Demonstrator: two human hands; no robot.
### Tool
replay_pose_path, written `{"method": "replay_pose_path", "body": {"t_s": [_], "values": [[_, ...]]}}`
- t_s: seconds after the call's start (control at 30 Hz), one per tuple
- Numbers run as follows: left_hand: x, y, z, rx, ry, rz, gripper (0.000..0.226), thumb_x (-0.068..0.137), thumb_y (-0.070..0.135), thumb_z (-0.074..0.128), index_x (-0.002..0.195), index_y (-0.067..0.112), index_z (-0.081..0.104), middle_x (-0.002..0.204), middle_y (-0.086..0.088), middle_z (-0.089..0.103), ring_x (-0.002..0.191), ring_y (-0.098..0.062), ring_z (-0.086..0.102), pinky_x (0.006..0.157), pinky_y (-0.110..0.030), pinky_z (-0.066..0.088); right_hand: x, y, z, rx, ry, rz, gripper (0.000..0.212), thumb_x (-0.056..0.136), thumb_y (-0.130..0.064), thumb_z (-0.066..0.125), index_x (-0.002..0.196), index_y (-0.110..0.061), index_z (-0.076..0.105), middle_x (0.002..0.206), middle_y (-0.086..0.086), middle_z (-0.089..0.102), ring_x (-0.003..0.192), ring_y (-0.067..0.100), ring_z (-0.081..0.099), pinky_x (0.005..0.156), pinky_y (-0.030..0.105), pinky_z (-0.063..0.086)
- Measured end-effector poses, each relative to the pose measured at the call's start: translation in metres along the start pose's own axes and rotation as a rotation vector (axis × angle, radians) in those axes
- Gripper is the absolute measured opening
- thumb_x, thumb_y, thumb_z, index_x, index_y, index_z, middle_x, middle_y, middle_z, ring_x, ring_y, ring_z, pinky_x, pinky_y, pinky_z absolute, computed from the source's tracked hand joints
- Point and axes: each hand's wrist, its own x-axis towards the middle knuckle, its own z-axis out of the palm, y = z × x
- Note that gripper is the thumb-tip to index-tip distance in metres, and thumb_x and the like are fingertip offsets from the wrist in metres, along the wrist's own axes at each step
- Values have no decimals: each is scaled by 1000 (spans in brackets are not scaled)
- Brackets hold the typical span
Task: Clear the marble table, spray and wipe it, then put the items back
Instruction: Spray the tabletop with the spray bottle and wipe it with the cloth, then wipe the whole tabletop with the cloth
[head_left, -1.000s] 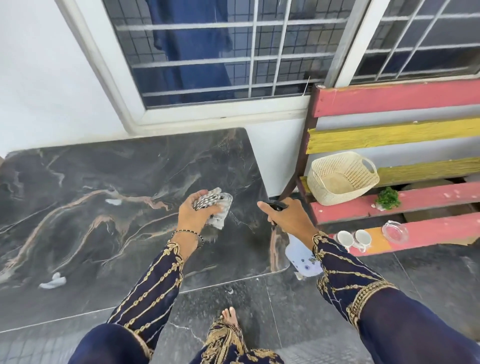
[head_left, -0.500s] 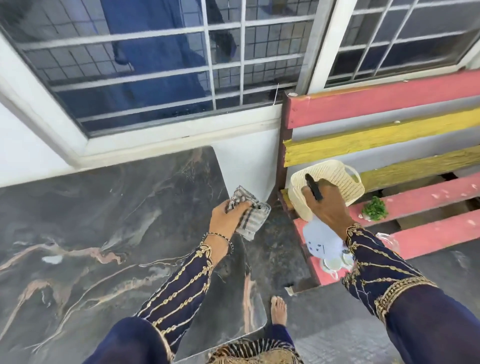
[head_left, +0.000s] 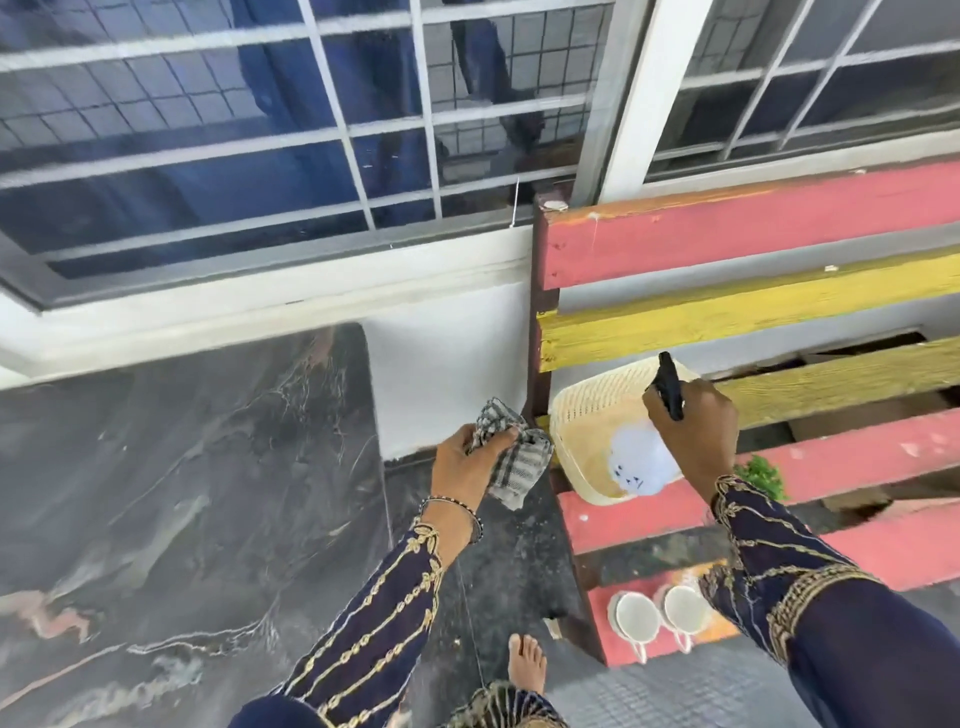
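Observation:
The dark marble table (head_left: 171, 493) fills the lower left. My left hand (head_left: 467, 462) grips a crumpled checked cloth (head_left: 514, 457) past the table's right edge, above the floor. My right hand (head_left: 693, 431) holds a white spray bottle (head_left: 641, 462) by its black trigger head (head_left: 669, 387); the bottle's body hangs inside a cream woven basket (head_left: 576, 415) on the slatted bench (head_left: 779, 244). Two white cups (head_left: 660, 613) lie on the bench's front slat, and a small green sprig (head_left: 763, 475) sits behind my right wrist.
The pink and yellow bench stands right of the table, against a white wall under a barred window (head_left: 311, 130). A strip of dark floor (head_left: 509, 561) separates table and bench, and my bare foot (head_left: 527, 662) stands there.
I have turned right from the table toward the bench. My right hand carried the spray bottle from the table's right edge into the basket; my left hand moved right with the cloth.

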Motion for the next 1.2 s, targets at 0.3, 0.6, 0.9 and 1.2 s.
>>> {"method": "replay_pose_path", "body": {"t_s": [0.3,0.6,0.9,1.2], "values": [[45,-18,22,57,54,-37,13,77,24,78,84,17,69,86,-4,74,81,-22,70,74,-32,54,12,30,73,77,-131,90,50,87,-50,73,65,-8,59,59,6,55,51,26,53,49,29,36],[50,-30,25,72,81,-47,11,77,24,77,83,20,69,91,-6,75,86,-23,70,82,-35,54,-9,24,110,150,-281,147,41,87,-38,77,65,-15,52,60,6,54,55,25,51,47,22,23],[16,-25,23,-41,70,-104,9,81,27,74,77,19,70,82,-1,74,81,-21,69,78,-31,54,-15,24,84,95,-415,205,32,90,-41,70,73,-14,73,72,3,72,60,17,59,50,25,38],[-52,11,-12,-234,83,-142,62,75,49,72,118,6,61,110,-11,64,95,-23,63,76,-26,48,-32,-62,21,201,-463,6,19,92,-33,70,87,-16,77,94,-3,76,83,17,68,81,33,53]]}}
